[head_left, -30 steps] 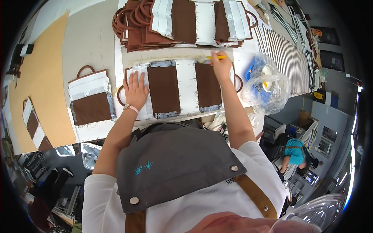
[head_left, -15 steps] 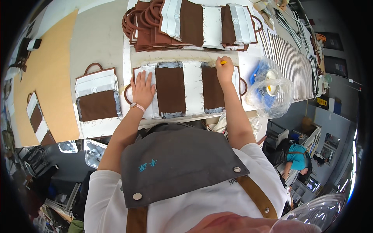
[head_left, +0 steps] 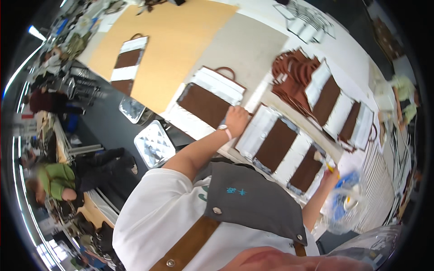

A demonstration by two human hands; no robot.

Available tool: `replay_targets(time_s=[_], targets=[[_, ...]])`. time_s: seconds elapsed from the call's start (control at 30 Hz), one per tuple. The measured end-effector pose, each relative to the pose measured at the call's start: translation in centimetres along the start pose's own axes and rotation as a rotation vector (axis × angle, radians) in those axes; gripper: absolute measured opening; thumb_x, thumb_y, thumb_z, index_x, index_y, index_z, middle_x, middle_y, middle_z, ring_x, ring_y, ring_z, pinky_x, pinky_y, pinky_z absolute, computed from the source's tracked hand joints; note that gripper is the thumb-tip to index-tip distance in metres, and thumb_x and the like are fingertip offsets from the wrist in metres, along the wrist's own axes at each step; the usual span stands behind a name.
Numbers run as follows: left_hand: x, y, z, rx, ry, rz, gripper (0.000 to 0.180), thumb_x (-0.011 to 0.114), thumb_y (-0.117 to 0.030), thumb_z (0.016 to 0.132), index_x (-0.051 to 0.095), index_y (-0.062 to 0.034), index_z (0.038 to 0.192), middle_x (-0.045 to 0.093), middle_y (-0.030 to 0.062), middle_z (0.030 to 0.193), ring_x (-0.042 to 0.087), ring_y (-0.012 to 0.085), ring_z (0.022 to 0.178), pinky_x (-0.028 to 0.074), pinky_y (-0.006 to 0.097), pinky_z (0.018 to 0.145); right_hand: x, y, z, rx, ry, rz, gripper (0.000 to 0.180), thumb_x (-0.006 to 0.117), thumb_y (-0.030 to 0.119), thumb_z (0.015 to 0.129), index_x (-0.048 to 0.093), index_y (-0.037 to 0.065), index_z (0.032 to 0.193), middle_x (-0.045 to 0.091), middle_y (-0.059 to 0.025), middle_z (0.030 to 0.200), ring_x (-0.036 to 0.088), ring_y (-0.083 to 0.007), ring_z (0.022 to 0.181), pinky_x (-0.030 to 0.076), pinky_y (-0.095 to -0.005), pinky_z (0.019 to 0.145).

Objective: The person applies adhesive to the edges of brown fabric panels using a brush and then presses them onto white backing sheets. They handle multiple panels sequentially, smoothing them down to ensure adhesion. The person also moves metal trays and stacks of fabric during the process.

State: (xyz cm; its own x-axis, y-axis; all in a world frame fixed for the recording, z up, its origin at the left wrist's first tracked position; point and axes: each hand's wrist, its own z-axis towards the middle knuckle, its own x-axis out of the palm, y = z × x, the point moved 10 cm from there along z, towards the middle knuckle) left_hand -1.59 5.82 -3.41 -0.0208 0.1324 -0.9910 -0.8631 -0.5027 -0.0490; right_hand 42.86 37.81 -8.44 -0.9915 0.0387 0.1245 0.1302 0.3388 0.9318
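Observation:
A long bag piece (head_left: 289, 163) with brown panels and white strips lies flat on the table before me. My right hand (head_left: 331, 176) is closed round a yellow-handled brush (head_left: 331, 167), its pale end over the right part of this piece. My left hand (head_left: 237, 121) sits in the gap between the long piece's left edge and a smaller brown and white bag piece (head_left: 205, 105) with a handle. Its fingers look curled, and what lies under them is hidden. Beyond the long piece rises a stack of brown bag pieces (head_left: 293, 83), an opened one (head_left: 328, 100) lying against it.
A clear plastic bag (head_left: 346, 210) with blue and white things stands right of my right hand. Another bag piece (head_left: 129, 58) lies on the tan board (head_left: 169, 49) at the far left. Two silvery stools (head_left: 154, 143) stand beside the table. Another person (head_left: 56, 180) is at the left.
My view has turned to the left. My left hand has left the long piece's white left part for its outer edge. My right hand keeps the brush, now lower along the piece's right side.

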Motion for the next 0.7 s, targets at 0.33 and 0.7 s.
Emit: replay_targets(time_s=[0.33,0.7], targets=[[-8.9,-4.6,4.3,-0.09,0.126,-1.081,0.023,0.056,-0.021,0.085,0.055,-0.0007,0.095,0.061,0.0202,0.092,0.058,0.035,0.088,0.045,0.042,0.075,-12.3,-11.3,3.6,0.522,-0.056,0.296,0.026,0.055,0.026,0.085,0.055,0.004,0.099,0.058,-0.0087,0.084,0.055,-0.0146,0.064,0.047,-0.0249,0.051],[-38.0,19.9,-0.7,-0.187,-0.626,-1.974,0.011,0.052,-0.018,0.091,0.053,-0.0085,0.087,0.044,-0.0033,0.06,0.034,0.0029,0.046,0.029,0.017,0.041,6.5,4.5,5.8,0.317,0.784,0.791,0.042,0.062,0.037,0.081,0.053,0.003,0.104,0.054,-0.0148,0.108,0.055,-0.0183,0.09,0.05,-0.0304,0.068]])
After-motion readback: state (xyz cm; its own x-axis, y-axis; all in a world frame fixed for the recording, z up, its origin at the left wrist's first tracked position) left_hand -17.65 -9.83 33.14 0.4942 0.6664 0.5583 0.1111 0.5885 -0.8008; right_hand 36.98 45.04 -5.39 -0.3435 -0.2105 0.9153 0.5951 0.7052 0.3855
